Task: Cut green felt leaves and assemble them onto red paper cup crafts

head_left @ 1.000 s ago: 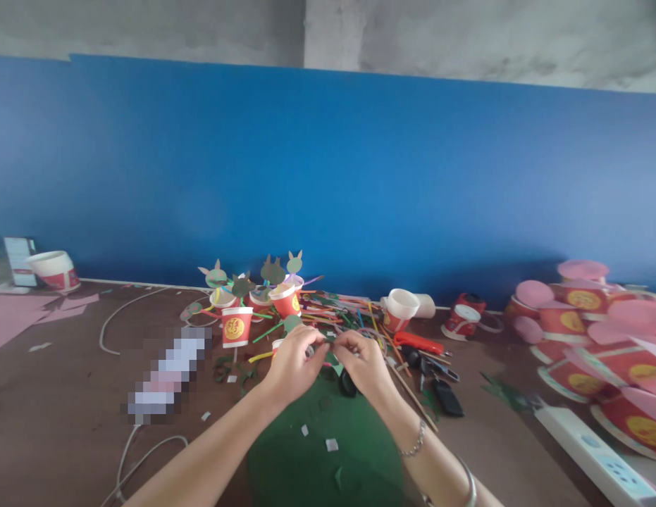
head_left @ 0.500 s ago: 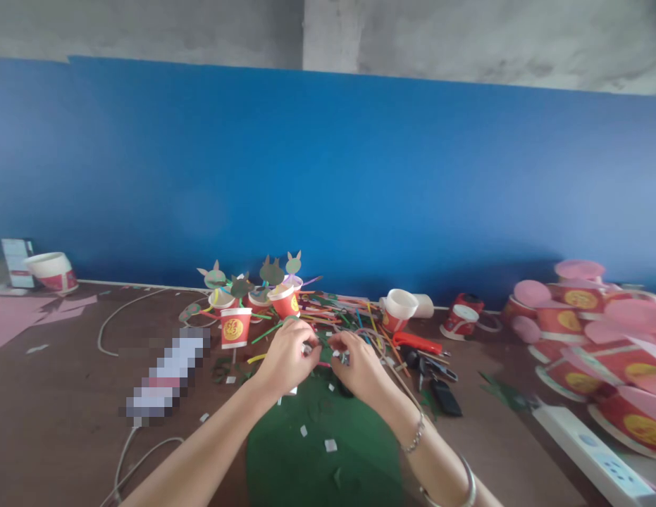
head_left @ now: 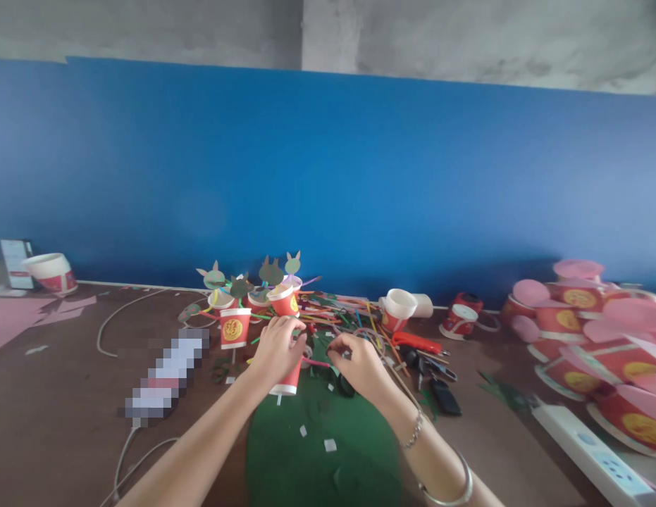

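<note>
My left hand [head_left: 277, 350] is curled at the upper side of a red paper cup [head_left: 288, 381], which leans over the back edge of a green mat [head_left: 322, 443]. A pink stick [head_left: 318, 362] juts from the cup toward my right hand [head_left: 361, 364]. The thumb and fingertips of that hand are pinched together just above the stick's end; whatever they hold is too small to make out. Just left of my hands stands another red cup [head_left: 235, 329] with a gold emblem. Behind it are cups topped with paper animal heads [head_left: 272, 271].
Thin coloured sticks [head_left: 343, 310] lie heaped behind my hands. To the right are a red-handled tool [head_left: 417, 343], a black object [head_left: 445, 398], a power strip [head_left: 592, 451] and a pile of red cups with pink discs [head_left: 565, 320]. A cable [head_left: 127, 443] runs at left; paper scraps [head_left: 330, 445] dot the mat.
My left hand has shifted slightly left and up, and the red cup with its pink stick shows more below it. The right hand's fingers have curled closer together.
</note>
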{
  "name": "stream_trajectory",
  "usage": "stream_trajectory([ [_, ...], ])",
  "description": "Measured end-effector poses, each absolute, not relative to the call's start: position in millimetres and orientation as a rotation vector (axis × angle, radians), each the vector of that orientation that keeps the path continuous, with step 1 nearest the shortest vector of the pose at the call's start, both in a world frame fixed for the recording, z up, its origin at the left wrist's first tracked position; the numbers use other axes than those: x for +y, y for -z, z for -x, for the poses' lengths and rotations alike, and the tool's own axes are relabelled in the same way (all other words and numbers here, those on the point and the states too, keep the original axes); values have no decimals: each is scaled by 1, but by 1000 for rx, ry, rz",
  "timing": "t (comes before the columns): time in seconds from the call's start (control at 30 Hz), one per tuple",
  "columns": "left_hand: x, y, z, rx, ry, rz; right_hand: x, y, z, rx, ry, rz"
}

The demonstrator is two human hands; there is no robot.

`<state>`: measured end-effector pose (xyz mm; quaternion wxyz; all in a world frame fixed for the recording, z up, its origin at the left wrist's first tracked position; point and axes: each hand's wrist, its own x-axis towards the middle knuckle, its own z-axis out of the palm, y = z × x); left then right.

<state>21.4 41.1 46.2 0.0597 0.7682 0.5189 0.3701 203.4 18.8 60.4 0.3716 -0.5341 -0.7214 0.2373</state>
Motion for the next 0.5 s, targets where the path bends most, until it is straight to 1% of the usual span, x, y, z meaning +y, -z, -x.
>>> stream_trajectory([
  [0.1, 45, -36, -19, 1689, -983, -2354, 23, -56, -206, -1798, -653, 1413],
  [0.17, 46, -33, -21, 1670, -949, -2376, 27, -52, -208, -1746, -701, 1426],
  [0.37, 33, -43, -32, 1337, -1031, -2546, 40, -42, -216, -1423, -889, 1331],
  [0.5, 17, -54, -39, 1050, -1037, -2690, 42, -44, -220, -1214, -919, 1309],
])
